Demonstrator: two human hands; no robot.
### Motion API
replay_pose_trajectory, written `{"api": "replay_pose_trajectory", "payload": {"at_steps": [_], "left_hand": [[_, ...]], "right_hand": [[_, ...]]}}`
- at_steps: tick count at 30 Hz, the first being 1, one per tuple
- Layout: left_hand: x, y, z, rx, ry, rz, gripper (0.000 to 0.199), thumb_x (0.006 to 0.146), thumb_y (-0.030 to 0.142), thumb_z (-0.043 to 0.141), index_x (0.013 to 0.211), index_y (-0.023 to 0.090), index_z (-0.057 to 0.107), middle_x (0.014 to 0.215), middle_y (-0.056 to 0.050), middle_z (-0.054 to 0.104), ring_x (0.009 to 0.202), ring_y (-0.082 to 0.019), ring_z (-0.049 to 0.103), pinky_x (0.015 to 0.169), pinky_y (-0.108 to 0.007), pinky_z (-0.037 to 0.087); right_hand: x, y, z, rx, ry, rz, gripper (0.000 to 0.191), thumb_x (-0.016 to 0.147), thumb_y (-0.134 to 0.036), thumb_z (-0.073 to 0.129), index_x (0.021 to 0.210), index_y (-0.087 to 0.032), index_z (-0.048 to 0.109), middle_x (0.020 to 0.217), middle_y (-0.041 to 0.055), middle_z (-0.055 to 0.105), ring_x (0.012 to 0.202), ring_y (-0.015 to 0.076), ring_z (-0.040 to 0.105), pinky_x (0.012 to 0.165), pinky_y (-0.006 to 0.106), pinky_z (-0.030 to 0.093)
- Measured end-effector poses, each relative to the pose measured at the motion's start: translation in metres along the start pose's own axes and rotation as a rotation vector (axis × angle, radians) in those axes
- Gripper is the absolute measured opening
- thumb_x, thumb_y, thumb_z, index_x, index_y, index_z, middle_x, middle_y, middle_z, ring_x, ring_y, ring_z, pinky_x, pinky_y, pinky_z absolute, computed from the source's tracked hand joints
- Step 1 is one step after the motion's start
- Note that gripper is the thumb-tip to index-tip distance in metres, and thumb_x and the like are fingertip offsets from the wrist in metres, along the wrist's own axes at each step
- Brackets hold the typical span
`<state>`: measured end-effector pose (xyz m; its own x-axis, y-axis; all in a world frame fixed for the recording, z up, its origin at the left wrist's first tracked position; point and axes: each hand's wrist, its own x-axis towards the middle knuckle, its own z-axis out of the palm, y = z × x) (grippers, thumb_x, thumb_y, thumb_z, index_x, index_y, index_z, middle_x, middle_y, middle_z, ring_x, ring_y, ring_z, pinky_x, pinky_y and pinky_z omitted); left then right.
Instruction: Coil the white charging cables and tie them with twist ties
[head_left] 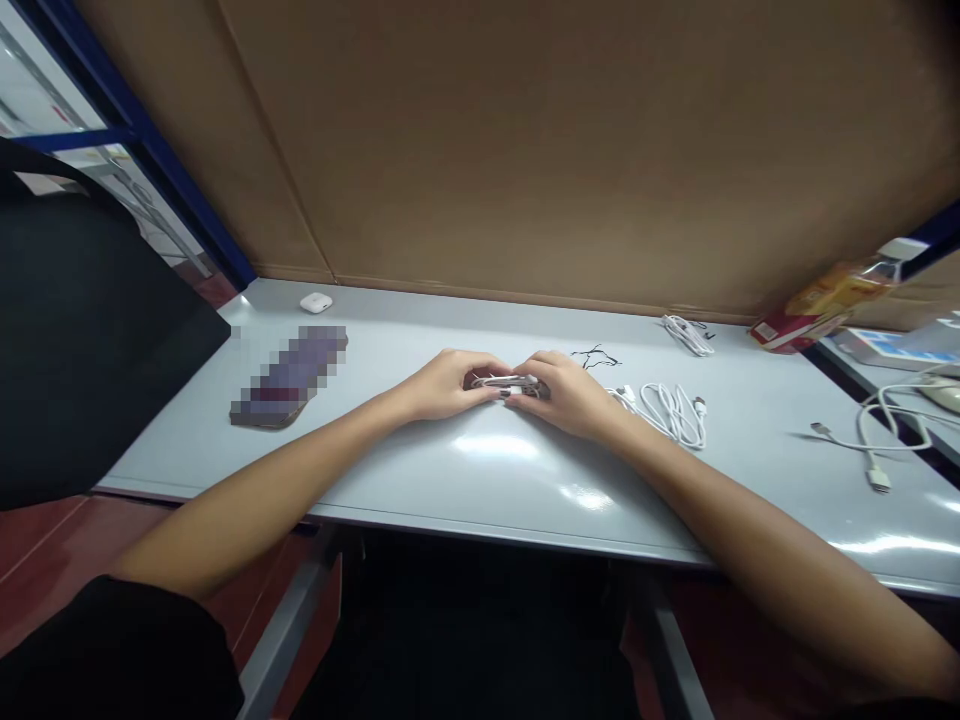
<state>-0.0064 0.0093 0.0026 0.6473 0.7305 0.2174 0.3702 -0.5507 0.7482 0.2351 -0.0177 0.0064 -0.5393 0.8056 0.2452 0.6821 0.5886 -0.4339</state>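
Note:
A small coiled bundle of white cable [510, 382] lies between my two hands, low over the middle of the grey table [480, 480]. My left hand [454, 384] curls round its left end, thumb in front. Round the right end my right hand [559, 390] is closed, its thumb close to the left one. Just right of my right hand, a loosely looped white cable [675, 415] rests on the table. Several thin black ties [598, 357] lie behind that hand. Farther back at the right is a bundled white cable [688, 335].
A phone-like blurred object [292, 380] and a white case [316, 302] lie at the left. A bottle [832, 295] leans at the back right. Loose white cables [862, 440] trail over the right end. A cardboard wall [525, 150] stands behind; a black chair back [90, 330] is left.

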Motion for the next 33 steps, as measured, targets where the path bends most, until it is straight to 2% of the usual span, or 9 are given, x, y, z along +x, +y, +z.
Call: {"api": "replay_pose_trajectory", "payload": {"at_steps": [5,10,15,18,21,24,27,30,33], "left_hand": [[0.001,0.001,0.002,0.007,0.079,-0.003,0.029,0.094,0.04,0.067,0.116,0.024,0.077,0.113,-0.007,0.079,0.102,-0.023,0.072,0.087,-0.032,0.054],[0.001,0.002,0.003,-0.317,0.048,-0.291,0.037,0.09,0.047,0.075,0.114,0.02,0.08,0.104,-0.009,0.079,0.074,-0.018,0.072,0.072,-0.032,0.058],[0.0,0.003,0.004,-0.633,-0.046,-0.347,0.041,0.083,0.049,0.084,0.111,0.02,0.082,0.113,-0.011,0.08,0.099,-0.022,0.074,0.092,-0.035,0.06],[0.0,0.005,0.003,-0.714,-0.095,-0.374,0.035,0.086,0.048,0.081,0.107,0.02,0.084,0.123,-0.011,0.077,0.113,-0.024,0.071,0.099,-0.035,0.058],[0.001,0.008,0.001,-0.79,-0.184,-0.408,0.032,0.09,0.044,0.078,0.109,0.02,0.083,0.123,-0.011,0.076,0.114,-0.022,0.071,0.101,-0.033,0.056],[0.0,0.013,-0.003,-0.765,-0.324,-0.388,0.034,0.096,0.045,0.07,0.114,0.018,0.08,0.116,-0.013,0.076,0.093,-0.018,0.073,0.081,-0.029,0.057],[-0.003,0.019,-0.005,-0.67,-0.45,-0.341,0.043,0.104,0.052,0.053,0.112,0.016,0.075,0.106,-0.011,0.074,0.069,-0.012,0.059,0.06,-0.026,0.045],[-0.007,0.024,-0.005,-0.539,-0.504,-0.274,0.045,0.106,0.056,0.047,0.101,0.017,0.069,0.092,-0.005,0.066,0.062,-0.01,0.045,0.059,-0.027,0.038],[-0.009,0.028,-0.001,-0.299,-0.467,-0.163,0.04,0.105,0.054,0.049,0.098,0.018,0.065,0.083,-0.002,0.06,0.067,-0.014,0.047,0.065,-0.028,0.038]], "right_hand": [[0.0,-0.003,0.002,-0.051,-0.037,0.002,0.026,0.101,-0.04,0.059,0.115,-0.021,0.072,0.1,0.0107,0.065,0.09,0.0259,0.062,0.078,0.038,0.048],[-0.001,-0.01,0.005,-0.082,-0.017,0.003,0.047,0.099,-0.055,0.059,0.132,-0.023,0.065,0.106,0.0122,0.067,0.094,0.0288,0.064,0.078,0.039,0.047],[-0.001,-0.015,0.008,-0.067,0.023,0.063,0.044,0.106,-0.056,0.043,0.116,-0.021,0.068,0.104,0.0129,0.073,0.088,0.0277,0.066,0.074,0.037,0.043],[-0.001,-0.015,0.008,-0.047,0.047,0.116,0.046,0.106,-0.057,0.041,0.099,-0.022,0.07,0.081,0.0085,0.072,0.069,0.0232,0.061,0.066,0.035,0.039],[-0.001,-0.013,0.005,-0.046,0.05,0.131,0.045,0.105,-0.054,0.046,0.084,-0.022,0.069,0.068,0.0057,0.067,0.058,0.0193,0.054,0.061,0.034,0.035],[-0.001,-0.013,0.001,-0.074,0.06,0.077,0.04,0.103,-0.049,0.051,0.081,-0.021,0.069,0.069,0.0052,0.068,0.058,0.0172,0.053,0.061,0.032,0.033],[-0.002,-0.016,-0.001,-0.122,0.095,0.043,0.04,0.101,-0.045,0.053,0.073,-0.02,0.064,0.062,0.0023,0.062,0.055,0.0145,0.046,0.059,0.031,0.029],[-0.003,-0.022,0.0,-0.18,0.183,0.023,0.044,0.101,-0.039,0.046,0.061,-0.022,0.05,0.055,-0.0002,0.05,0.052,0.013,0.034,0.057,0.031,0.024],[-0.004,-0.027,0.002,-0.183,0.221,0.064,0.042,0.097,-0.03,0.043,0.057,-0.023,0.037,0.052,-0.0013,0.044,0.051,0.0123,0.027,0.057,0.032,0.022]]}}
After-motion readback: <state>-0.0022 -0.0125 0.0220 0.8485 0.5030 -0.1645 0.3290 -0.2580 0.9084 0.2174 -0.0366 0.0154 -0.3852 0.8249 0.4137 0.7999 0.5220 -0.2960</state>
